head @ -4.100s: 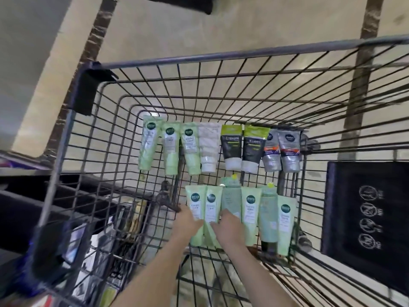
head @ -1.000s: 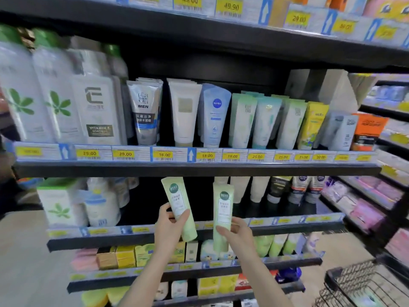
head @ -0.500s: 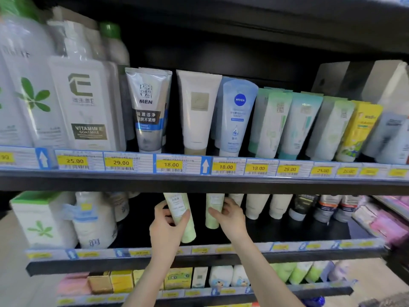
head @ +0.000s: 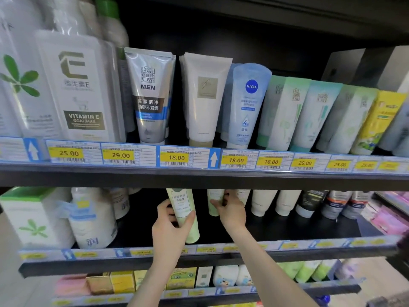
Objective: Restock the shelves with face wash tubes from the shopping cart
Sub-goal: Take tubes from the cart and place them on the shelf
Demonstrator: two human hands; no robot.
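Both my hands reach into the second shelf (head: 287, 229), a black board with a bare stretch in its middle. My left hand (head: 170, 229) grips a pale green face wash tube (head: 183, 209), cap down and leaning slightly, its top hidden behind the shelf above. My right hand (head: 230, 209) holds a second pale green tube (head: 213, 202) deeper in, standing next to a similar tube (head: 243, 196) in the row. The shopping cart is out of view.
On the second shelf, white tubes (head: 263, 202) and dark and silver tubes (head: 332, 202) stand to the right, white bottles (head: 93, 218) and a green-topped box (head: 31, 218) to the left. The shelf above (head: 199, 173) carries price tags and upright tubes. Boxed goods fill a lower shelf (head: 177, 282).
After I picked two green tubes from the cart and turned to the shelves, both hands have pushed further into the second shelf. The right tube has gone deepest.
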